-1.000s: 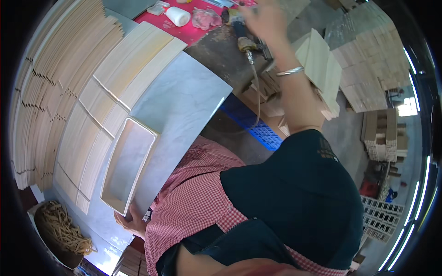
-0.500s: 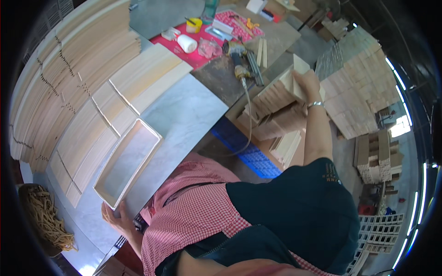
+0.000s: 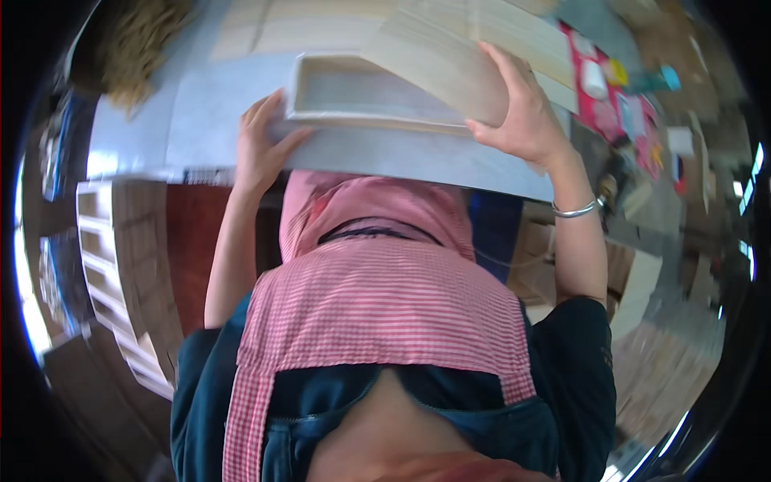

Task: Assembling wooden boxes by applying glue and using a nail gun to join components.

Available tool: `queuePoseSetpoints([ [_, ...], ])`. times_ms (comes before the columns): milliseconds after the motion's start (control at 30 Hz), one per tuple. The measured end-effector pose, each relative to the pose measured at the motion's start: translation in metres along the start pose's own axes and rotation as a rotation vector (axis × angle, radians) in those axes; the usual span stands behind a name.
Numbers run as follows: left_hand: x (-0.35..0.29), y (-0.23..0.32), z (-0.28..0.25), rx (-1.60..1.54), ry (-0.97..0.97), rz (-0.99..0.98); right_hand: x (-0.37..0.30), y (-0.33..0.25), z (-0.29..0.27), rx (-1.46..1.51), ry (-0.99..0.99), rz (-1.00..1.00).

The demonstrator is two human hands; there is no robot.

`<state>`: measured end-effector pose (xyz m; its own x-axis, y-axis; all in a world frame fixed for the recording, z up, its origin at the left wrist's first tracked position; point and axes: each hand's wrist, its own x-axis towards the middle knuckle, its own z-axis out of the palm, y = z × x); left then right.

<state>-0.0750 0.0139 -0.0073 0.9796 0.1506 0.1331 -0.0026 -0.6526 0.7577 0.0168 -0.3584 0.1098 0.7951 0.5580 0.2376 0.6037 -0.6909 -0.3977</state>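
Observation:
A shallow rectangular wooden frame (image 3: 377,122) lies on the grey tabletop in front of me. My left hand (image 3: 263,143) is at its left end, thumb and fingers spread around the near corner. In my right hand (image 3: 520,112) is a thin pale wooden panel (image 3: 438,60), pinched between the thumb at its near edge and the fingers at its far side. The panel slants over the right part of the frame and hides that end. Motion blurs the panel and frame edges.
Flat pale boards (image 3: 313,28) lie along the table's far side. A basket of wood strips (image 3: 140,52) stands far left. At the right are a pink mat (image 3: 590,112), a white bottle (image 3: 594,80) and a blurred nail gun (image 3: 614,177). A white slotted rack (image 3: 100,249) stands lower left.
My right hand has come from the stack of boards on the right to the frame, bringing a panel. The view has turned to face the table; my left hand stays at the frame's end.

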Motion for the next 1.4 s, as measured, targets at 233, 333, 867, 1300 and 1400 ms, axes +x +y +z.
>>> queuePoseSetpoints([
  [233, -0.021, 0.026, -0.033, -0.264, 0.123, -0.078, 0.05, -0.043, 0.04, 0.06, -0.072, -0.243],
  [333, -0.007, 0.069, -0.046, -0.551, 0.066, -0.132, 0.06, -0.053, 0.038, 0.186, -0.106, -0.312],
  [867, 0.028, 0.091, -0.031, -1.237, 0.139, -0.384, 0.034, -0.039, -0.011, -0.141, -0.092, -0.3],
  [1300, 0.03, 0.094, -0.037, -1.349, 0.032, -0.391, 0.041, -0.027, -0.017, 0.206, -0.335, -0.066],
  [1400, 0.031, 0.083, -0.046, -1.418, -0.075, -0.412, 0.042, -0.018, -0.011, 0.331, -0.354, -0.03],
])
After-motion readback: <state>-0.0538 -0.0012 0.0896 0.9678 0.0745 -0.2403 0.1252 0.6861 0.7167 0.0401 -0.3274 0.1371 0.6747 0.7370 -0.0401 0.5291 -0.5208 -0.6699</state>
